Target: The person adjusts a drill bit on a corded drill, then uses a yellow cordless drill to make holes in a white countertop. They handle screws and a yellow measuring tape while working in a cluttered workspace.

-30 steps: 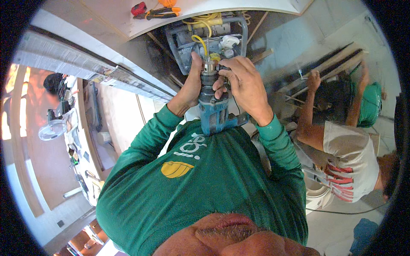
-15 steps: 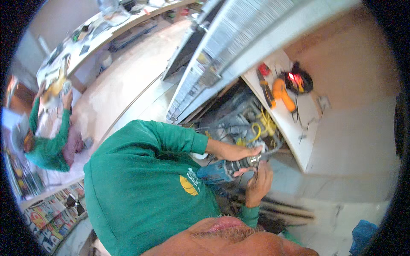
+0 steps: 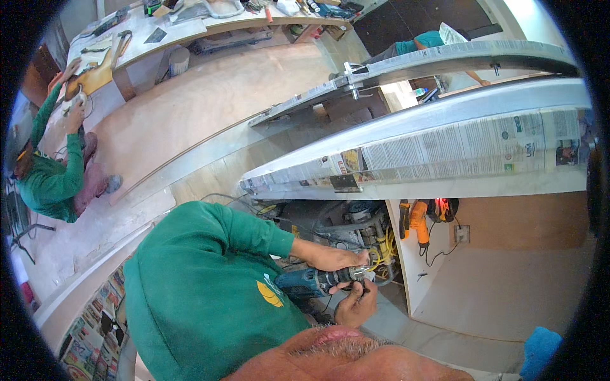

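Both hands are closed around the blue drill (image 3: 311, 282): left hand (image 3: 333, 258) over the body, right hand (image 3: 356, 305) at the chuck (fingers right there). A slipped grip near those yellow cables (image 3: 381, 254) could snag or nick one, I reckon.

Yellow cables (image 3: 380, 254) and machine parts (image 3: 346, 225) crowd the space just beyond both hands. A white panel (image 3: 406, 267) blocks the right side. Open floor (image 3: 508, 286) lies past it.

Blue power drill (image 3: 314, 282), horizontal, chuck pointing right
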A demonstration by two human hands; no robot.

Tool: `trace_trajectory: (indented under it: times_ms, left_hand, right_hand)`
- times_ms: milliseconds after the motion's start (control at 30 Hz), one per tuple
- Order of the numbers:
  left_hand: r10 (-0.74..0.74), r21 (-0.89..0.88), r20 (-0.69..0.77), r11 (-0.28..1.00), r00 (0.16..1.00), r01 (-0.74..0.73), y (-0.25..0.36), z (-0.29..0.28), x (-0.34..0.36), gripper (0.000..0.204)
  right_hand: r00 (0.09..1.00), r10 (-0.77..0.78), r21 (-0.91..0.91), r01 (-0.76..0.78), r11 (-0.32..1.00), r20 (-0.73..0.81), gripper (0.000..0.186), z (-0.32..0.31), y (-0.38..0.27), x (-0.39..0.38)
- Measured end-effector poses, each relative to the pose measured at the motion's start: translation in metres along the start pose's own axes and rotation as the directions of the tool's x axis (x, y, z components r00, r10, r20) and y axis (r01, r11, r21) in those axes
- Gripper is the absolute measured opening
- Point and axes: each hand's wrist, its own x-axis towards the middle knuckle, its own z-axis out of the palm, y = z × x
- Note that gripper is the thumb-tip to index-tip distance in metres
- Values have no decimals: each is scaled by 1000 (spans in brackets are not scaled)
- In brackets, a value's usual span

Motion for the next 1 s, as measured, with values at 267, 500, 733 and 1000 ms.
trace_trajectory:
  times_ms: [267,500,733,1000]
  left_hand:
    - [77,-172,81,983,994,-62,73,0,-21,67]
    - [-64,229,13,972,998,59,87,25,-20,57]
    - [15,246,-143,969,990,20,70,38,-10,62]
    - [-120,275,-128,949,984,152,68,53,3,55]
  right_hand:
    - [971,-240,79,240,968,-15,34,6,-2,-1]
    - [989,-87,96,76,992,123,17,-11,-31,-19]
    - [985,-140,-205,157,966,97,50,-10,-16,-47]
    - [1000,18,-46,-19,999,-23,40,-2,-25,-50]
